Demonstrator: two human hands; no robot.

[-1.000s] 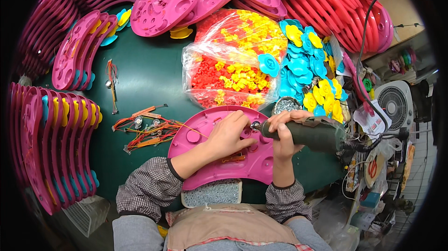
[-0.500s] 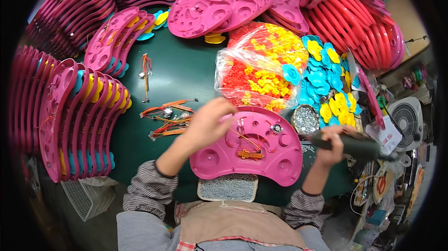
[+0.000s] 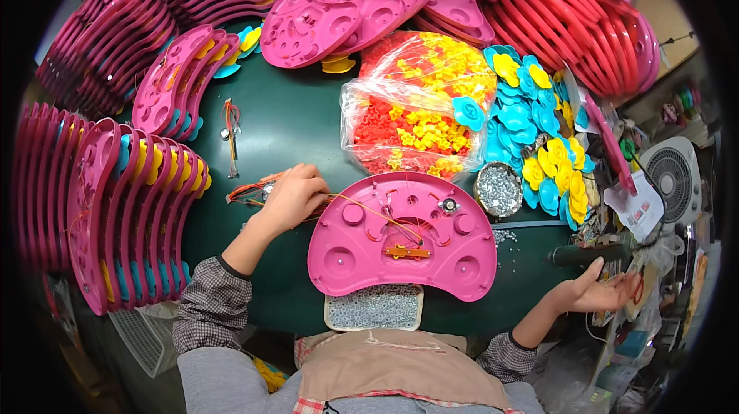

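Note:
A pink half-round plastic panel (image 3: 400, 245) lies face down in front of me on the green table, with thin wires and a small orange board on it. My left hand (image 3: 291, 197) rests left of the panel on a bundle of wired parts (image 3: 248, 192), fingers curled over them. My right hand (image 3: 596, 291) is off to the right with fingers spread and palm up, just below a dark electric screwdriver (image 3: 589, 255) that lies at the table's edge.
Rows of pink panels (image 3: 131, 206) stand at the left and are stacked along the back. A clear bag of red and yellow pieces (image 3: 416, 106), blue and yellow flower parts (image 3: 539, 129), a screw dish (image 3: 499, 189), a screw tray (image 3: 374, 308) and a small fan (image 3: 671, 181) surround the panel.
My left hand moved from the panel to the wired parts at the left. My right hand carried the screwdriver to the right, let go of it and opened.

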